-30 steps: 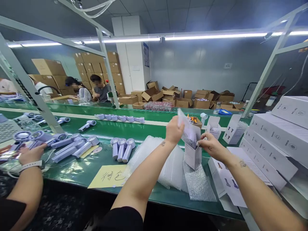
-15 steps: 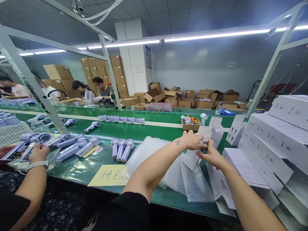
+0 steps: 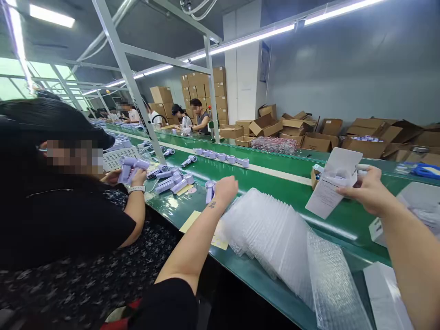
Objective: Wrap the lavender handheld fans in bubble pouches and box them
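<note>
My left hand [image 3: 227, 190] is at the small row of lilac handheld fans [image 3: 209, 192] on the near side of the bench. Its back faces me and its fingers are hidden, so a grip on a fan cannot be made out. My right hand [image 3: 367, 189] grips a white printed box [image 3: 325, 195], tilted above the green belt, with its flap up and clear plastic showing at the opening. Between my arms lies a fanned stack of bubble-wrap bags [image 3: 271, 229]. Beneath my left wrist are yellow paper sheets [image 3: 190, 221].
A co-worker [image 3: 62, 206] sits close on my left, holding lilac fans. More fans [image 3: 172, 179] lie in a pile beside them, and several stand along the belt [image 3: 222, 156]. White boxes [image 3: 388, 293] are at the right. A metal post [image 3: 132, 78] rises from the bench.
My left hand has left the white box and moved left to the fans. My right hand still holds the box, now alone. The view has swung left, bringing the co-worker into sight.
</note>
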{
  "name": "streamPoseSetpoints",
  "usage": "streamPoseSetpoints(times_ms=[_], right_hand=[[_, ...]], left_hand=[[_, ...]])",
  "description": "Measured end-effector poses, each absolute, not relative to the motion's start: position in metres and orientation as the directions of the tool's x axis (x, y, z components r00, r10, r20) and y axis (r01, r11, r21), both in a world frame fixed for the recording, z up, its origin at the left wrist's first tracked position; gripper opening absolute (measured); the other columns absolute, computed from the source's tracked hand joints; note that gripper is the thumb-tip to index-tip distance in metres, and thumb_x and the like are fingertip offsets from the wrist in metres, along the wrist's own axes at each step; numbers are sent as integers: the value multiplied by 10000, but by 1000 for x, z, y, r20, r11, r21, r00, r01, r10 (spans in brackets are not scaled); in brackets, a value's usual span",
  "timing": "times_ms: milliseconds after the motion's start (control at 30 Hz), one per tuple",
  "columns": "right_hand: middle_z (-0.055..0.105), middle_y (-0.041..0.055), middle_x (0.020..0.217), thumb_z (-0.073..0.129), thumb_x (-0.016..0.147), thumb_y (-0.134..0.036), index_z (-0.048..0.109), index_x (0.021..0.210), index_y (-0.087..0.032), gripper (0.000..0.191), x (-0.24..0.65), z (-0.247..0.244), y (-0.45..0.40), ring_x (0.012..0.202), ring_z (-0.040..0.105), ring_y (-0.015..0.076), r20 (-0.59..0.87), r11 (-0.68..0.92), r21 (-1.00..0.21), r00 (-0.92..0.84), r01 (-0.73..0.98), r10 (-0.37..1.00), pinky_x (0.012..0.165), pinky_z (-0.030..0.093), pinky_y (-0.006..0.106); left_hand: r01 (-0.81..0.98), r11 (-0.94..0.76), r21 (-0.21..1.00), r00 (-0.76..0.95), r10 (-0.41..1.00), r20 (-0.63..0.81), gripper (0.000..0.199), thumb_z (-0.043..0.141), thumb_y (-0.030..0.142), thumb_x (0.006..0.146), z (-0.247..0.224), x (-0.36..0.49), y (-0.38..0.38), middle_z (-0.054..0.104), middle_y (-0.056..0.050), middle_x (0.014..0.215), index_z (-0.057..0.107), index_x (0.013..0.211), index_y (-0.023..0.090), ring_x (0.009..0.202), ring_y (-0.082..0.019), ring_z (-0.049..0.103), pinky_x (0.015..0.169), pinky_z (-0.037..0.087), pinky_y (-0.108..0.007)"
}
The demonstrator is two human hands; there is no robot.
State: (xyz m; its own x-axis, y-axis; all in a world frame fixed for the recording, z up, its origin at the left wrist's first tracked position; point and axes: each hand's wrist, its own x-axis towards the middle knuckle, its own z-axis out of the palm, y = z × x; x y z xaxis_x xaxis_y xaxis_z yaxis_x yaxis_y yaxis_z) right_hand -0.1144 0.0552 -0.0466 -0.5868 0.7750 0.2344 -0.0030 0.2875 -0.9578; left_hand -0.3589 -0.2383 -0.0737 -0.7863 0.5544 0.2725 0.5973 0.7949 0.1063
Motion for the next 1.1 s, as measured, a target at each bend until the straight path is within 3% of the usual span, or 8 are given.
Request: streamPoseSetpoints(times_ms=[133, 333, 467, 567, 667, 767, 933, 1100], right_hand=[[570, -16, 956, 709, 372, -50, 295, 911, -309, 728, -158, -73, 85, 755, 620, 203, 137, 180, -984, -613, 10, 778, 528, 542, 290], [579, 22, 982, 707, 380, -91, 329, 974, -277, 728, -174, -102, 90, 764, 617, 214, 120, 175, -984, -608, 32, 785, 589, 540, 365], [569, 68, 1067, 739, 416, -116, 386, 1091, -257, 774, -161, -81, 71, 879, 596, 226, 156, 195, -981, -523, 20, 838, 696, 534, 377], [595, 84, 1053, 722, 585, -294, 474, 1053, -226, 534, -147, -73, 25, 916, 608, 228, 94, 110, -994, -497, 2, 863, 763, 528, 396], [652, 117, 968, 600, 744, -476, 575, 926, -179, 350, -131, -78, -40, 871, 640, 254, -144, -175, -984, -740, 36, 656, 761, 538, 446], [666, 91, 956, 578, 787, -456, 584, 951, -176, 325, -103, -83, -86, 884, 641, 220, -113, -330, -933, -759, -140, 641, 823, 527, 399], [654, 60, 954, 608, 772, -426, 568, 1031, -223, 331, -14, -83, -103, 790, 642, 207, 8, -97, -970, -426, -224, 905, 681, 560, 350], [659, 60, 850, 695, 680, -447, 594, 1023, -268, 400, 82, -101, -126, 624, 630, 218, -178, -237, -969, -483, -63, 857, 520, 535, 341]], left_hand=[[515, 856, 42, -847, 500, 181, 354, 539, 396, 784, -138, -394, -269, 614, -209, 1032, 688, 900, 96, 1018, -331, 543, 826, 403, -397], [491, 870, 32, -835, 460, 301, 360, 516, 409, 749, -179, -411, -274, 610, -187, 988, 685, 854, 109, 984, -320, 524, 807, 394, -387], [473, 769, 431, -881, 405, 244, 341, 550, 457, 682, -147, -411, -267, 563, -81, 635, 611, 568, 142, 730, -240, 545, 633, 393, -305], [372, 346, 861, -824, 550, 134, 405, 587, 523, 652, -113, -372, -239, 438, 5, 491, 548, 516, 144, 531, -136, 447, 507, 321, -244], [265, 14, 964, -631, 758, 163, 417, 615, 527, 668, -93, -299, -202, 435, 23, 509, 546, 548, 133, 511, -97, 408, 479, 290, -223], [352, -107, 930, -444, 855, 266, 445, 565, 542, 754, -99, -219, -181, 458, 15, 526, 549, 564, 140, 560, -109, 461, 518, 350, -227], [734, -208, 647, -132, 890, 436, 407, 448, 510, 871, -164, -130, -194, 593, -86, 858, 600, 896, 134, 803, -178, 551, 730, 453, -303], [922, -374, 103, 374, 927, 24, 350, 656, 424, 756, -216, -98, -205, 579, -140, 867, 608, 873, 97, 904, -270, 532, 752, 457, -349]])
